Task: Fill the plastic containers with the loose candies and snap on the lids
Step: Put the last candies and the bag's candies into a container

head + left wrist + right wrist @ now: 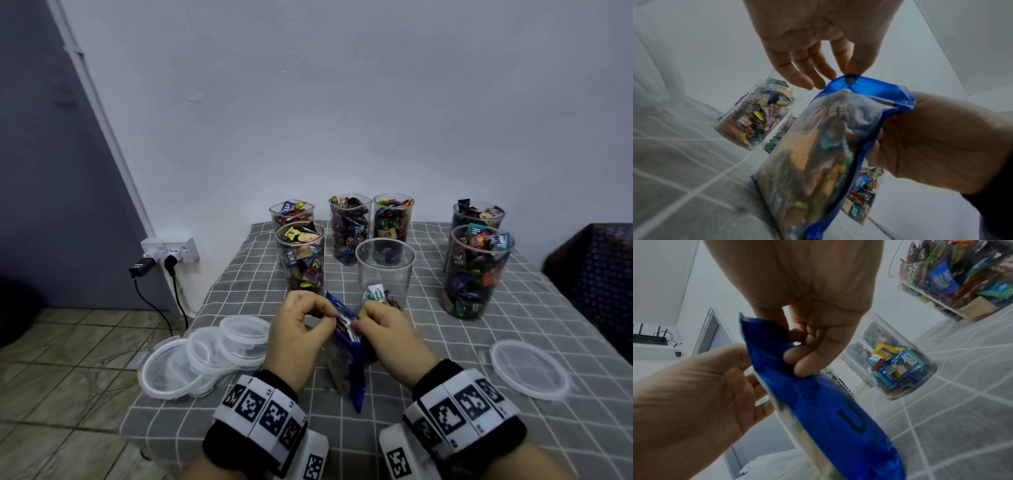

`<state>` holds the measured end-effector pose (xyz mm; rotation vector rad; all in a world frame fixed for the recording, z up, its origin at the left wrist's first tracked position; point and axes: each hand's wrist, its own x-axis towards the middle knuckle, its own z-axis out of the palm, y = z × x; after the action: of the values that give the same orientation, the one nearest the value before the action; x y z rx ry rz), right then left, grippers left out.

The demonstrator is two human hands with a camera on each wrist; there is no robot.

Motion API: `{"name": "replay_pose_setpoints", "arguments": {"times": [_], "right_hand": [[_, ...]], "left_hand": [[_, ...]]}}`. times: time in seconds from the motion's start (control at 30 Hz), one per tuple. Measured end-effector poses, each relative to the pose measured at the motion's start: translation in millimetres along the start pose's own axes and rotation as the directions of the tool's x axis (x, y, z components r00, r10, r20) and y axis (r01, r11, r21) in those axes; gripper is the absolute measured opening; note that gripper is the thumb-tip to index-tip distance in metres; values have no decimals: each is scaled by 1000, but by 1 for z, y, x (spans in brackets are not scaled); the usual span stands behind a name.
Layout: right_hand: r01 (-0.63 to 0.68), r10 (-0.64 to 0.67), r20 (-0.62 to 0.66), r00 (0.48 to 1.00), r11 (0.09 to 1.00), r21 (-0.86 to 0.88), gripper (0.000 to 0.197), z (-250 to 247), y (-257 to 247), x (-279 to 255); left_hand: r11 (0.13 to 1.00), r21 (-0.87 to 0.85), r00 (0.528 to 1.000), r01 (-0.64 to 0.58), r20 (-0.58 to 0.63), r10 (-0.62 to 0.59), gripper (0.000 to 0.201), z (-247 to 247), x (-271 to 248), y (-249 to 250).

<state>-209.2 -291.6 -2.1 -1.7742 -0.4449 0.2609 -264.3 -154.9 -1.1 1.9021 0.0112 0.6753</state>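
Both wrists sit closest to the head camera, wearing black bands with printed marker tiles, and between them stands the blue candy bag [346, 356], its base on the desk near the front edge. My left hand [299, 329] pinches one lip of the bag's mouth between thumb and forefinger; the left wrist view shows the other fingers loose and fanned out beside the lip. My right hand [387, 334] pinches the opposite lip, its other fingers curled against the blue foil. So both grips are closed on the bag top, and I judge the step in hand is pulling the mouth open to get at more candies.

Next, I think, comes spreading the lips evenly without tipping the bag, then lifting and pouring, or scooping, into the near-empty container [385, 274], which stands just behind my hands, midway across the desk. It holds only a few wrapped candies at the bottom.

Six other clear containers stand toward the back edge, all packed with wrapped candies to the rim or above it, none lidded: two on the left [301, 258], two at the back middle [350, 228], two on the right [476, 274]. Heaped tops may fight the lids.

A pile of clear lids [205, 359] lies at the desk's left edge, overhanging it; one single lid [529, 370] lies flat near the right edge.
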Motion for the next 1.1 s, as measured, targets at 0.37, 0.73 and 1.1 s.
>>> {"name": "replay_pose_setpoints", "arguments": {"times": [0.37,0.73,1.1], "right_hand": [[14,-14,-8,1000,1000,-5,32,-1,1,0],[26,-26,-6,1000,1000,6,33,-4,1,-1],[42,-46,-126,991,999,-34,25,-17,-3,0]], "left_hand": [[999,-16,997,-52,-54,51,16,1,-7,-7],[979,123,968,-160,212,131,29,-5,-7,-5],[960,161,958,-231,211,195,9,-21,1,-10]]}}
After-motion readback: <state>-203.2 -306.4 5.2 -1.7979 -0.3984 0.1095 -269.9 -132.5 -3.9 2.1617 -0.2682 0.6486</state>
